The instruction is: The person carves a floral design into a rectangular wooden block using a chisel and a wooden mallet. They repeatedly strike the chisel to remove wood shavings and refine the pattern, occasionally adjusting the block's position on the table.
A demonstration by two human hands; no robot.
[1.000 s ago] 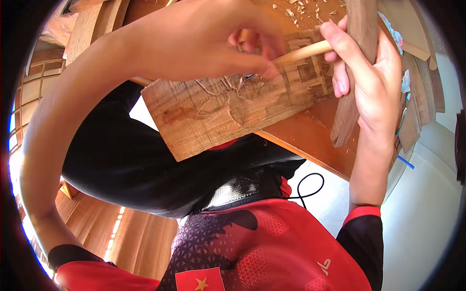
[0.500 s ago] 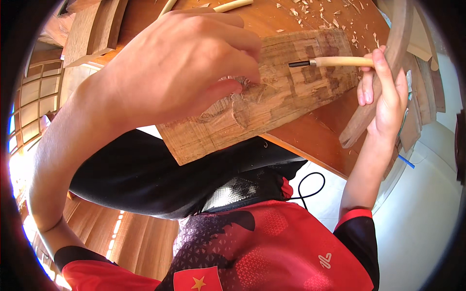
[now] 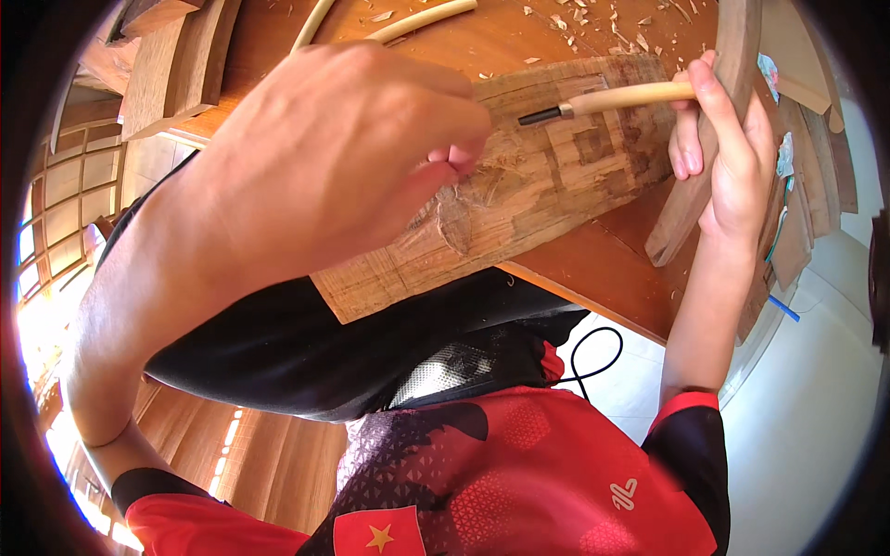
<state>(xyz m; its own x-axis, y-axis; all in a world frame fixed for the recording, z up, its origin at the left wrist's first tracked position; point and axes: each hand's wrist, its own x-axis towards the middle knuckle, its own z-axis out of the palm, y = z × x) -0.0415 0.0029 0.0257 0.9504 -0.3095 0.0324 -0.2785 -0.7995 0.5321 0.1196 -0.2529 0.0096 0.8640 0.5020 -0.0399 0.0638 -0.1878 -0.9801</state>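
A flat wooden board (image 3: 556, 204) with carved relief lies at an angle across the table's near edge, one corner over my lap. My left hand (image 3: 348, 148) is over its left part with fingers curled together. Their tips are mostly hidden, so what they pinch, if anything, cannot be made out. Beside the board's right end, my right hand (image 3: 737, 171) grips a thick brown wooden bar (image 3: 684, 218), tilted with its top away from me. Between the same hand's fingers is a carving chisel (image 3: 630, 95) with a pale handle, its dark tip pointing left above the board.
Pale-handled tools (image 3: 422, 20) lie on the orange-brown table (image 3: 621, 264) beyond my left hand. Wood shavings (image 3: 579, 23) are scattered at the back. Curved wooden pieces (image 3: 181, 69) stand at the far left, and more wooden pieces (image 3: 807, 176) lean at the right.
My left hand has shifted slightly left and its fingers have drawn closer together. The right hand has moved a little up, taking the chisel left and tilting its handle upward. The bar has shifted too.
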